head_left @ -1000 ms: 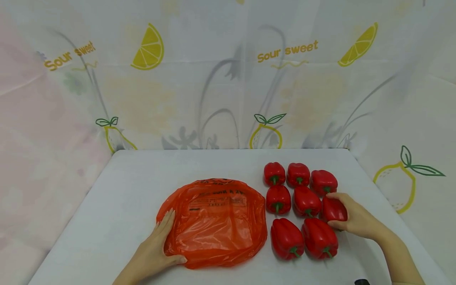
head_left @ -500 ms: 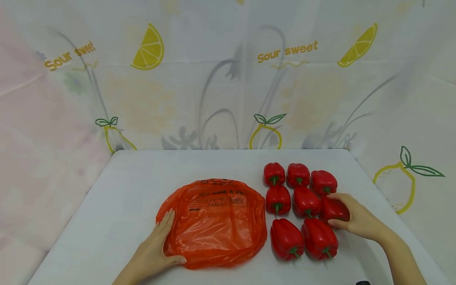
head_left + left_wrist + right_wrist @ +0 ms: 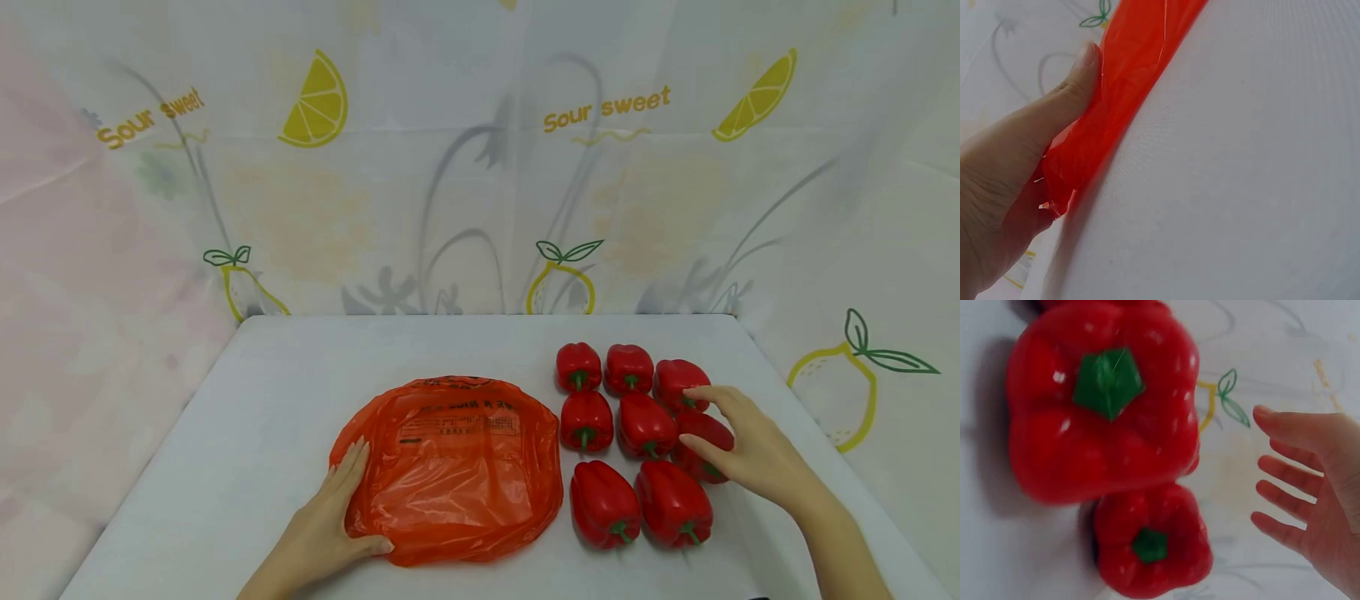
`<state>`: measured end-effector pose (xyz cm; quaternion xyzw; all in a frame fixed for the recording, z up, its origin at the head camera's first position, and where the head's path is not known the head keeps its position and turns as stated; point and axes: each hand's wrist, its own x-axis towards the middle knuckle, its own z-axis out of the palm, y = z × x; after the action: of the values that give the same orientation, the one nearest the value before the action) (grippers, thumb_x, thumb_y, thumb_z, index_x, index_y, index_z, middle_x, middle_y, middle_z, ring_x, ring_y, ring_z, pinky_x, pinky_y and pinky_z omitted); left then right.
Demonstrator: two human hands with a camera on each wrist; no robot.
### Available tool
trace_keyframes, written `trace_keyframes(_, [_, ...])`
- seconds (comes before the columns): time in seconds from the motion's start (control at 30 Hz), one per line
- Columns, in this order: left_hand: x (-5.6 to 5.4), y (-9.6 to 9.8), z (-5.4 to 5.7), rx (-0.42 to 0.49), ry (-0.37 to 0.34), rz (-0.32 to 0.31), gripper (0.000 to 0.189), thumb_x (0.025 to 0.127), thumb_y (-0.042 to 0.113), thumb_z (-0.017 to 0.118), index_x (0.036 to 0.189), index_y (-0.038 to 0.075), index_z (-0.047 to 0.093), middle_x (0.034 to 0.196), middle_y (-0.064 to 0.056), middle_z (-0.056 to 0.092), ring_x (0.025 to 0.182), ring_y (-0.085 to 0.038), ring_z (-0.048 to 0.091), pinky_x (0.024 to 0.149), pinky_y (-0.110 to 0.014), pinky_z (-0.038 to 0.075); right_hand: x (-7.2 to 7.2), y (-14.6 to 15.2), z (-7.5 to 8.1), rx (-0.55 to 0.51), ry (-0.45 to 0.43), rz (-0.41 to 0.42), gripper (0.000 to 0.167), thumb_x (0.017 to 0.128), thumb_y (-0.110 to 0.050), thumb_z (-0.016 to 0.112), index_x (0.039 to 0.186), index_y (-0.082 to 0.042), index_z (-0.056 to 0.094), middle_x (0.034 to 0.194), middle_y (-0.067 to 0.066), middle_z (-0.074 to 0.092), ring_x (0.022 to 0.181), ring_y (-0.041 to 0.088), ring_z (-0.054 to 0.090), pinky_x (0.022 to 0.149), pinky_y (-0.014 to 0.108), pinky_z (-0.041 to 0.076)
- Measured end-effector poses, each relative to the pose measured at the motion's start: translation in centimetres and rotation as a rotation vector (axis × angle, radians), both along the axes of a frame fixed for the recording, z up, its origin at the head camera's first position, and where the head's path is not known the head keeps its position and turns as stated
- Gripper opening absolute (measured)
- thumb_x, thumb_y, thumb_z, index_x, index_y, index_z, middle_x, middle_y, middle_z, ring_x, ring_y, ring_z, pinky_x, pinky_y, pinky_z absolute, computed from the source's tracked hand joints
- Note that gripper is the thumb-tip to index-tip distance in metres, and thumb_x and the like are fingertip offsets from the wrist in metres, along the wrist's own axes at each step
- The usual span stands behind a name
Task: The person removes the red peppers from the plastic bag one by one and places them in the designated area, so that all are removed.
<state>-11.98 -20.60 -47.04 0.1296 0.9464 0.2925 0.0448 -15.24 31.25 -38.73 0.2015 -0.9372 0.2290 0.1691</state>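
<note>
An orange plastic bag (image 3: 450,500) stands with its mouth spread wide in the head view. My left hand (image 3: 322,517) rests along its left side, fingers stretched on the wall and thumb at the front edge. In the left wrist view that thumb (image 3: 1079,78) lies against the bag's plastic (image 3: 1132,69). On the right my right hand (image 3: 757,458) hovers over a red bell pepper (image 3: 708,423), thumb and fingers spread. The right wrist view shows this hand (image 3: 1325,481) holding nothing, apart from a large pepper (image 3: 1104,450) with a green stem.
Several other red bell peppers stand in rows right of the bag, such as one at the back left (image 3: 577,362) and two in front, a left one (image 3: 600,500) and a right one (image 3: 671,500). A lemon-print cloth (image 3: 465,167) hangs behind the white table (image 3: 225,433).
My right hand has let go of the right-hand pepper in the middle row and lifted slightly, its fingers spreading. That pepper shifted and turned a little. Left hand and bag are unchanged.
</note>
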Motion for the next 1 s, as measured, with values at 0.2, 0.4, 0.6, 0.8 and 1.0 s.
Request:
trace_keyframes(0.2, [0.0,-0.3,0.2,0.057,0.11,0.069,0.101,0.078,0.051,0.073,0.155,0.017,0.018,0.158,-0.012,0.022,0.133,-0.045,0.036,0.087,-0.067,0.043,0.2,-2.6,0.6,-0.067,0.091,0.029,0.055,0.068,0.002,0.082,0.118,-0.004,0.06,0.114,0.001,0.059,0.101,0.011,0.051,0.089,0.001,0.032])
trace_keyframes(0.4, [0.0,-0.6,0.4,0.128,0.378,0.174,0.061,0.095,0.02,0.061,0.149,0.014,0.035,0.144,-0.012,0.044,0.129,-0.038,0.043,0.09,-0.065,0.041,0.5,-5.4,0.7,-0.126,0.15,0.077,0.047,0.068,0.006,0.082,0.108,-0.008,0.063,0.104,-0.003,0.06,0.094,0.01,0.055,0.084,0.005,0.042])
trace_keyframes(0.6, [-0.6,-0.7,0.6,0.134,0.483,0.251,0.05,0.092,0.016,0.065,0.139,0.007,0.047,0.132,-0.012,0.053,0.124,-0.03,0.047,0.093,-0.056,0.042,0.7,-8.5,0.9,-0.183,0.134,0.117,0.039,0.07,0.005,0.081,0.099,-0.012,0.063,0.097,-0.007,0.059,0.088,0.009,0.056,0.075,0.009,0.048])
trace_keyframes(0.8, [-0.5,-0.5,0.8,0.122,0.515,0.242,0.053,0.088,0.013,0.07,0.136,0.005,0.049,0.13,-0.012,0.054,0.121,-0.03,0.049,0.09,-0.057,0.046,0.5,-11.7,0.4,-0.232,0.07,0.156,0.036,0.078,-0.004,0.079,0.105,-0.018,0.062,0.102,-0.012,0.057,0.093,0.007,0.053,0.077,0.013,0.049])
trace_keyframes(1.0, [-0.3,0.1,1.3,0.087,0.56,0.209,0.058,0.084,0.01,0.073,0.137,0.005,0.05,0.132,-0.012,0.053,0.121,-0.031,0.05,0.087,-0.057,0.048,0.0,-15.1,0.0,-0.253,0.005,0.232,0.032,0.083,-0.01,0.076,0.109,-0.018,0.061,0.107,-0.01,0.058,0.099,0.005,0.052,0.082,0.023,0.052])
